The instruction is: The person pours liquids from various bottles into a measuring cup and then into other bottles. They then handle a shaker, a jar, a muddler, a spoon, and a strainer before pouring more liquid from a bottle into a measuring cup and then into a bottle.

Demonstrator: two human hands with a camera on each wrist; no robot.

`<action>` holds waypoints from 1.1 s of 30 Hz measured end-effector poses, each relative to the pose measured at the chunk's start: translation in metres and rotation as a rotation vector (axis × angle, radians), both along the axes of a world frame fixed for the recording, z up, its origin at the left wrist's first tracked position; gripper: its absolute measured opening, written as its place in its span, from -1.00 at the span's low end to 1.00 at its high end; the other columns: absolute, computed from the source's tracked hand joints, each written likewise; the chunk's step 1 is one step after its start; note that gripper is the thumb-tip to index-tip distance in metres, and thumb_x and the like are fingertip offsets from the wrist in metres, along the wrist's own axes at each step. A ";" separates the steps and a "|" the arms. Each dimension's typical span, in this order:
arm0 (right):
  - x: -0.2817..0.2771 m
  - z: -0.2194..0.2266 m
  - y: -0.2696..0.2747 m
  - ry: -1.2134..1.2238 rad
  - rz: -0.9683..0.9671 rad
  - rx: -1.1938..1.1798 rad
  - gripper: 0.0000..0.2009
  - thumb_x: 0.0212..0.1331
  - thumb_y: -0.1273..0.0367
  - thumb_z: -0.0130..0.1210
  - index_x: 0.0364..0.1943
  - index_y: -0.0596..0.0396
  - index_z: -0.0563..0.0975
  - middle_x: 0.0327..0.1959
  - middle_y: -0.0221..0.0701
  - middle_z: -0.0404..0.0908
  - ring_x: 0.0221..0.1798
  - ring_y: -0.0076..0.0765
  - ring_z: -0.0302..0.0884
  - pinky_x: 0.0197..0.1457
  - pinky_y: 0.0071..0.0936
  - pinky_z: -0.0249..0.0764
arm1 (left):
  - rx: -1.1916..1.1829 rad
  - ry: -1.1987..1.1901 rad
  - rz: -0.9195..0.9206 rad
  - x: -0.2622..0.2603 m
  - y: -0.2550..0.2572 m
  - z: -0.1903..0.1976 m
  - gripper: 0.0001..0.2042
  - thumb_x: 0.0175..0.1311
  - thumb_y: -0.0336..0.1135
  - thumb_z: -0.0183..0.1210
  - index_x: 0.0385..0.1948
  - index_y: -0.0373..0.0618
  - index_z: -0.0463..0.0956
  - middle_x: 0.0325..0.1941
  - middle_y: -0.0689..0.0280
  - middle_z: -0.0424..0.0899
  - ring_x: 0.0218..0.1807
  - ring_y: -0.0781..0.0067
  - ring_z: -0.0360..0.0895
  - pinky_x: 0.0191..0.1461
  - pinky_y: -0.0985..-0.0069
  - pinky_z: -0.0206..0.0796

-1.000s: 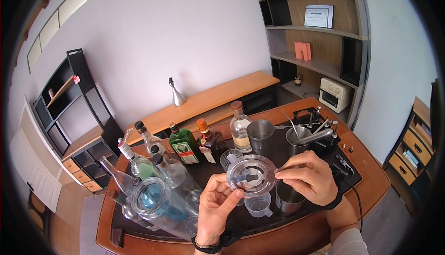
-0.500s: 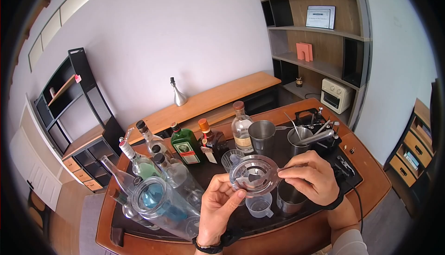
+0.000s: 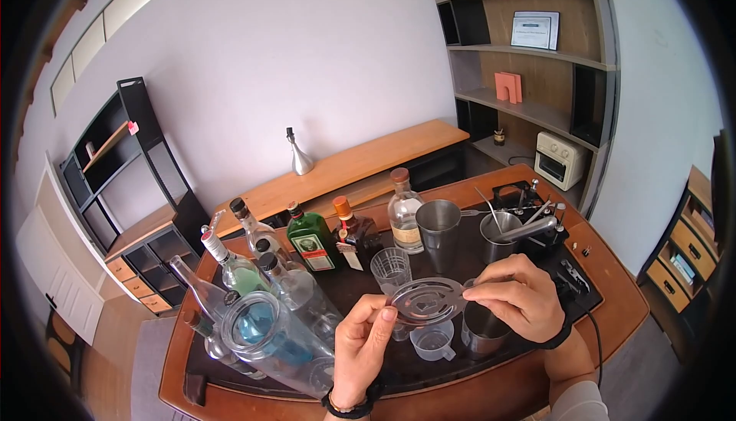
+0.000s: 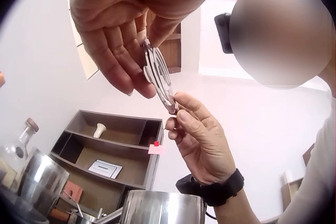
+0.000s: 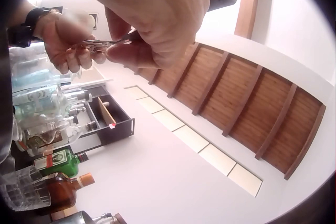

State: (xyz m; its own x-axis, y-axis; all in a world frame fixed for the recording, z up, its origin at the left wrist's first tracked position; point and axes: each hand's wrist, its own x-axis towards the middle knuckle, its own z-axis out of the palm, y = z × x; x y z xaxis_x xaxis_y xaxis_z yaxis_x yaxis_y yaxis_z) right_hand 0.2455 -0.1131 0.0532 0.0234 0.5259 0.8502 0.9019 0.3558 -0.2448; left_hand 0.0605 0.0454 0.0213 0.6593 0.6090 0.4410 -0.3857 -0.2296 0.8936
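Observation:
A flat round metal strainer disc with cut-out slots (image 3: 428,301) is held level between both hands, above the table. The left hand (image 3: 363,342) pinches its left edge between thumb and fingers; the right hand (image 3: 521,299) pinches the tab at its right end. In the left wrist view the disc (image 4: 159,77) is seen nearly edge-on, the left hand (image 4: 136,24) at its upper end and the right hand (image 4: 202,142) at its lower end. Below the disc stand a small clear plastic cup (image 3: 433,342) and a metal tin (image 3: 481,330).
Several bottles, among them a green one (image 3: 311,239), and a large clear glass vessel (image 3: 280,348) stand on the left. A patterned glass (image 3: 391,268), a tall metal tin (image 3: 438,229) and a tin with bar tools (image 3: 500,235) stand behind the hands. A cable runs at right.
The disc has tipped from facing the head camera to lying flatter, still held by both hands. The head view has shifted slightly, so the scene sits a little further right.

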 end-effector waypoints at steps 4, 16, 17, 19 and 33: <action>-0.001 0.000 0.000 0.008 0.004 -0.005 -0.64 0.02 0.58 0.35 -0.06 -0.04 0.67 -0.17 -0.40 0.57 -0.26 -0.37 0.58 -0.32 -0.49 0.54 | 0.065 0.017 0.083 0.001 -0.003 0.001 -0.86 0.46 -0.37 0.15 -0.18 -0.27 0.57 -0.37 0.47 0.57 -0.34 0.77 0.34 -0.28 0.73 0.20; 0.001 -0.003 0.000 0.051 0.000 0.022 -0.66 0.04 0.61 0.33 -0.06 0.00 0.66 -0.17 -0.37 0.57 -0.28 -0.36 0.60 -0.32 -0.47 0.53 | 0.195 0.008 0.168 0.002 -0.003 0.000 -0.88 0.39 -0.44 0.21 -0.18 -0.31 0.59 -0.34 0.35 0.62 -0.36 0.69 0.44 -0.27 0.66 0.30; 0.001 -0.003 -0.001 0.052 0.003 0.021 -0.66 0.04 0.61 0.32 -0.06 0.01 0.66 -0.18 -0.37 0.57 -0.28 -0.36 0.60 -0.32 -0.47 0.53 | 0.206 0.018 0.173 0.002 -0.003 0.000 -0.88 0.39 -0.44 0.21 -0.19 -0.31 0.59 -0.35 0.35 0.62 -0.36 0.69 0.44 -0.27 0.66 0.30; 0.000 -0.002 0.000 0.053 0.010 0.020 -0.66 0.05 0.61 0.31 -0.05 0.01 0.66 -0.18 -0.37 0.57 -0.28 -0.36 0.60 -0.32 -0.46 0.53 | 0.226 0.036 0.184 0.000 -0.003 0.001 -0.89 0.39 -0.44 0.21 -0.19 -0.30 0.58 -0.35 0.35 0.61 -0.36 0.69 0.44 -0.27 0.67 0.29; 0.002 0.000 -0.001 0.024 -0.024 0.019 -0.64 0.07 0.60 0.30 0.00 0.03 0.64 -0.21 -0.39 0.57 -0.30 -0.37 0.58 -0.33 -0.46 0.51 | 0.209 0.042 0.172 0.002 -0.003 -0.003 -0.86 0.40 -0.42 0.20 -0.16 -0.31 0.57 -0.29 0.34 0.63 -0.30 0.67 0.46 -0.23 0.65 0.32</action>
